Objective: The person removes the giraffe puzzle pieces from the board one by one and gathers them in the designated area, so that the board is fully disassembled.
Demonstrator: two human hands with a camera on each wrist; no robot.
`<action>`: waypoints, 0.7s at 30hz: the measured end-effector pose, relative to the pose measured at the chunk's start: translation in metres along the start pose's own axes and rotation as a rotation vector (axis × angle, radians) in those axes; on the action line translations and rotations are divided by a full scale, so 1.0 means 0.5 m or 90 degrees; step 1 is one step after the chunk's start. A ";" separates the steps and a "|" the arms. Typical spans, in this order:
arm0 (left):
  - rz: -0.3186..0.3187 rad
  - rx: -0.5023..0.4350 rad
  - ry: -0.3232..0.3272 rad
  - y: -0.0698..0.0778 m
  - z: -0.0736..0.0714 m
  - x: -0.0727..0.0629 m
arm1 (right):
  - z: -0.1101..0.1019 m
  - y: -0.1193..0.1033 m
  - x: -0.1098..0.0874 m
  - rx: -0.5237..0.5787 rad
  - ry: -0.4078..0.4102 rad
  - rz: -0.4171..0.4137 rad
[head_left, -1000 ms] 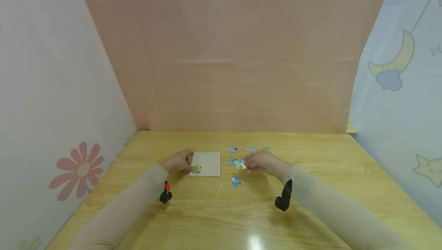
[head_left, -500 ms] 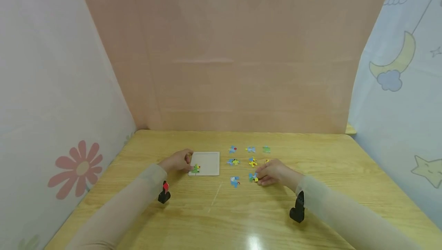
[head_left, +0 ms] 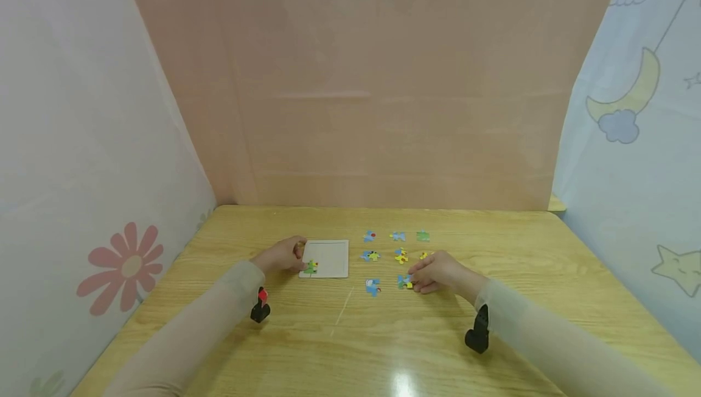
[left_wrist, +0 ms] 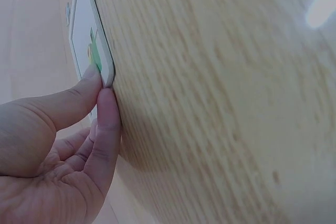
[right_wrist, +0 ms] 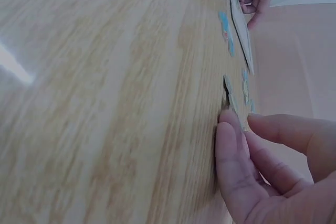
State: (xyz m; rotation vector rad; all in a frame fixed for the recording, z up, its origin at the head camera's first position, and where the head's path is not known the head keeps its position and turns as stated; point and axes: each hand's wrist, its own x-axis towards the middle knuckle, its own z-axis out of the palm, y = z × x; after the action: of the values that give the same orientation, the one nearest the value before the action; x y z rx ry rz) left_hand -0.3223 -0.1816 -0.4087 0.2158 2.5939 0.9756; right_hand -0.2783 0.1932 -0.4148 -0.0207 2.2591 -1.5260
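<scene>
My left hand (head_left: 282, 255) pinches the near left corner of a white square puzzle tray (head_left: 331, 257). In the left wrist view the thumb presses on a green puzzle piece (left_wrist: 95, 51) lying in that corner, and a finger is against the tray's edge. My right hand (head_left: 440, 272) is low over the table, its fingertips on the edge of a blue, green and yellow puzzle piece (head_left: 404, 281). The right wrist view shows this puzzle piece (right_wrist: 229, 88) edge-on between the fingers and thumb, partly hidden by them.
Several loose puzzle pieces lie right of the tray, among them a blue one (head_left: 373, 287), a blue-yellow one (head_left: 370, 256), a yellow one (head_left: 401, 256) and a green one (head_left: 423, 236). Another yellow piece (head_left: 425, 256) is beside the right hand. Fabric walls surround the wooden table (head_left: 306, 348).
My right hand has carried the puzzle piece from beside the tray back to the right and nearer, down to the table, then slid slightly right. The left hand stays on the tray's corner.
</scene>
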 end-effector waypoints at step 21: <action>0.011 -0.031 -0.013 -0.010 -0.003 0.005 | -0.042 -0.024 -0.001 0.065 -0.007 -0.023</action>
State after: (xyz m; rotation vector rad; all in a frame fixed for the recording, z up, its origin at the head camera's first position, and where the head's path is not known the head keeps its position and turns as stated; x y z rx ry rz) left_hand -0.3252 -0.1856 -0.4117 0.2343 2.5508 1.0348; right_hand -0.2874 0.2070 -0.3972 -0.0415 2.1813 -1.6536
